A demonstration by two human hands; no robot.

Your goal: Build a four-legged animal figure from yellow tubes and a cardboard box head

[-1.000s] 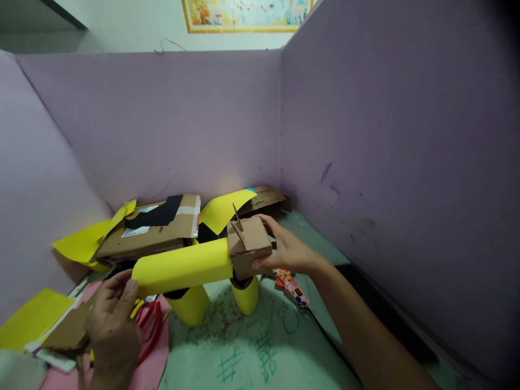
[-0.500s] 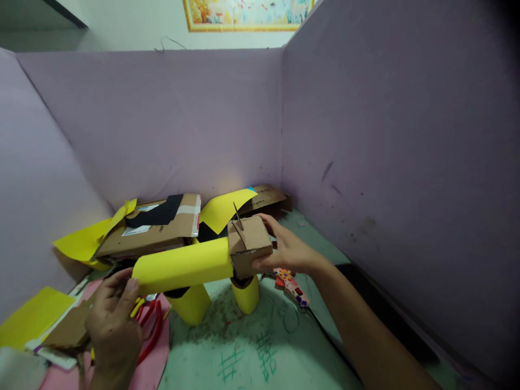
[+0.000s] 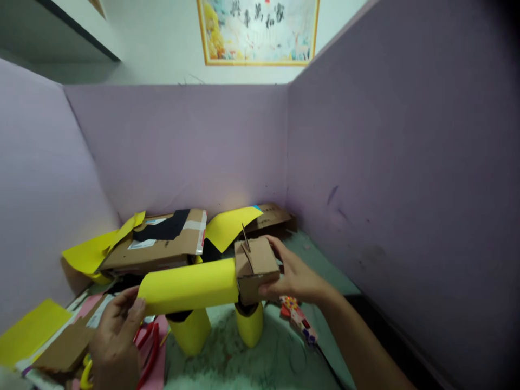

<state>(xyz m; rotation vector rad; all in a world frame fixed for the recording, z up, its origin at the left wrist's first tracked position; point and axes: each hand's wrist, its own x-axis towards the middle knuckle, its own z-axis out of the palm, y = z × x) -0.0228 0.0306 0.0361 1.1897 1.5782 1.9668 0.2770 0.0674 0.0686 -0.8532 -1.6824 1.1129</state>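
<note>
A paper model stands on the green table (image 3: 284,357): a long yellow tube (image 3: 189,286) lies across two short upright yellow tubes (image 3: 190,331), with a small brown cardboard box (image 3: 257,261) at its right end. A thin stick pokes up from the box. My right hand (image 3: 296,276) grips the box from the right side, fingers wrapped round it. My left hand (image 3: 117,338) touches the tube's left end, fingers curled against it.
Purple partition walls (image 3: 182,146) close in the back, left and right. Behind the model lie a flattened cardboard box (image 3: 162,246) and yellow paper sheets (image 3: 229,226). Red-handled scissors (image 3: 148,346) lie on pink paper at left. A patterned small tool (image 3: 298,319) lies near my right wrist.
The view has tilted upward, so everything sits lower in the picture. Both hands keep the same hold on the model, which has not shifted on the table.
</note>
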